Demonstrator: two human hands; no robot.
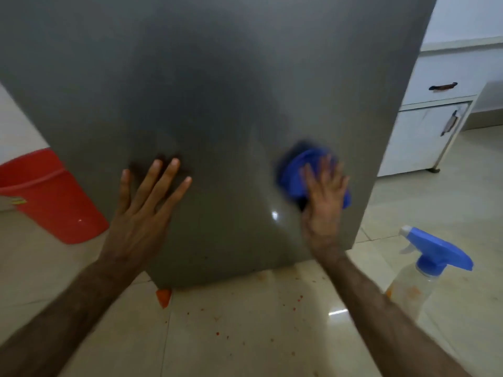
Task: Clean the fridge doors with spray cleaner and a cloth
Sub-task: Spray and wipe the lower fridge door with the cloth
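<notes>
— Where was the crumpled blue cleaning cloth (304, 170)?

— Flat against the smooth grey metal fridge door (217, 91), low and close to its right edge. The right hand (325, 197) pressed it there with fingers spread; both were blurred, so I judged a wiping stroke was under way.

— And the other hand?

— The left hand (144, 210) lay spread on the door, low and left of centre, holding nothing, apparently bracing.

— The cleaner?

— The clear plastic spray bottle with a blue trigger head (427, 268) stood on the pale glossy tiled floor (258, 336), just right of the door's lower right corner, untouched.

— What did the next move call for?

— Probably carrying the cloth leftward or upward: the door's right edge was close, while the wide upper panel lay open. Beyond that edge stood a white cabinet with dark handles (424, 137), well apart; a red plastic bucket (51, 197) sat on the floor past the door's left edge.
</notes>
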